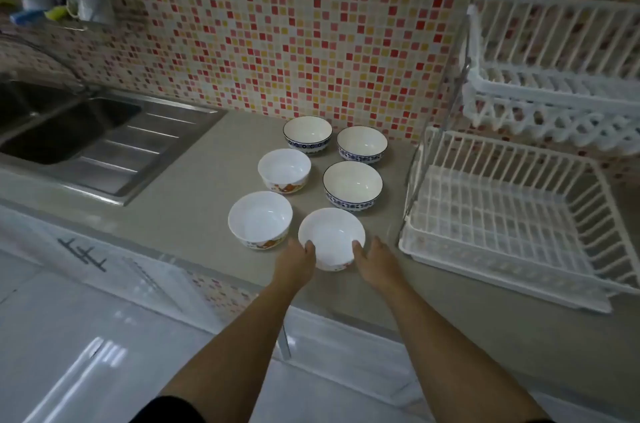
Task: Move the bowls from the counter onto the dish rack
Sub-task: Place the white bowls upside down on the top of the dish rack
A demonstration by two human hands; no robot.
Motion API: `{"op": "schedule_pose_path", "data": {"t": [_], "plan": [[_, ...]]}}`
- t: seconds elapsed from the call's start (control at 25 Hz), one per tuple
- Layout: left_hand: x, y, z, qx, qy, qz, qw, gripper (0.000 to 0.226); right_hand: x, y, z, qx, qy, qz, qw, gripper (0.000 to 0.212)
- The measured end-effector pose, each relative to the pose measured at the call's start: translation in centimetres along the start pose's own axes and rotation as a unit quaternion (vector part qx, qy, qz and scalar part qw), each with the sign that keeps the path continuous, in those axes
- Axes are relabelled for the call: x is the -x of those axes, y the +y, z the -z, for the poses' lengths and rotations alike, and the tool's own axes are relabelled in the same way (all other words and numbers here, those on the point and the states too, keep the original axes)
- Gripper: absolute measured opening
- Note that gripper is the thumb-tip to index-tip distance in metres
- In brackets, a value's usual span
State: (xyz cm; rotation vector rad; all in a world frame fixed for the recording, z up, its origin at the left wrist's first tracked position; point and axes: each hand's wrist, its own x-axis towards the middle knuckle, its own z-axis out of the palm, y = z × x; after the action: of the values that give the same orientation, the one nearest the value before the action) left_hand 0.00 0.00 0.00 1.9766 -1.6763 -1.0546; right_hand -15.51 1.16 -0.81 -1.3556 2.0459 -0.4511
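Note:
Several bowls stand on the beige counter [180, 214]. The nearest white bowl [331, 236] is gripped on both sides: my left hand [297, 260] has its thumb over the left rim, my right hand [375, 261] has its thumb over the right rim. A second white bowl [260, 218] sits just to its left, a third [284, 170] behind that. Three blue-patterned bowls [352, 184], [362, 143], [307, 134] stand farther back. The white two-tier dish rack [498, 211] stands at the right with nothing in its lower tray.
A steel sink [62, 131] with a ribbed drainboard lies at the left. The mosaic-tiled wall [311, 41] rises behind the bowls. The rack's upper tier [554, 51] overhangs the lower tray. Bottles and a sponge sit on a ledge at far left.

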Motion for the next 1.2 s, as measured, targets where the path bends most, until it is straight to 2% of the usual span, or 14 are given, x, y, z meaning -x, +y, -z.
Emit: {"op": "schedule_pose_path", "data": {"t": [0.16,0.4,0.52,0.64,0.8,0.92,1.08,1.16,1.2], "plan": [[-2.3,-0.3,-0.3,-0.005,-0.007,0.037,0.999,0.053,-2.7,-0.8,-1.3,-0.015,0.012,-0.045,0.999,0.064],[-4.3,-0.2,-1.1,-0.001,0.011,0.052,0.999,0.038,-4.5,-0.6,-2.5,0.025,0.035,-0.058,0.997,0.040],[-4.4,-0.1,-1.0,-0.014,0.017,0.036,0.999,0.032,-3.7,-0.7,-2.8,0.024,0.073,-0.070,0.995,0.038],[-3.9,2.2,0.3,0.030,0.050,0.020,0.998,0.029,-3.1,-2.5,-1.1,0.037,0.107,-0.078,0.991,0.034],[-2.3,6.0,4.0,0.049,0.121,-0.074,0.989,0.028,-1.9,-6.5,2.9,0.058,0.182,-0.027,0.981,0.033],[-1.4,9.3,8.0,0.111,0.191,-0.145,0.964,0.027,0.5,-10.5,6.9,-0.017,0.236,0.027,0.971,0.035],[-0.8,16.0,13.3,0.193,0.256,-0.270,0.908,0.030,3.7,-15.8,13.7,-0.075,0.360,0.145,0.918,0.025],[-0.3,18.8,15.0,0.217,0.282,-0.343,0.869,0.033,5.7,-16.9,17.4,-0.104,0.390,0.222,0.887,0.007],[0.2,20.2,15.5,0.234,0.285,-0.371,0.852,0.033,6.9,-17.3,19.6,-0.120,0.395,0.249,0.876,0.006]]}}
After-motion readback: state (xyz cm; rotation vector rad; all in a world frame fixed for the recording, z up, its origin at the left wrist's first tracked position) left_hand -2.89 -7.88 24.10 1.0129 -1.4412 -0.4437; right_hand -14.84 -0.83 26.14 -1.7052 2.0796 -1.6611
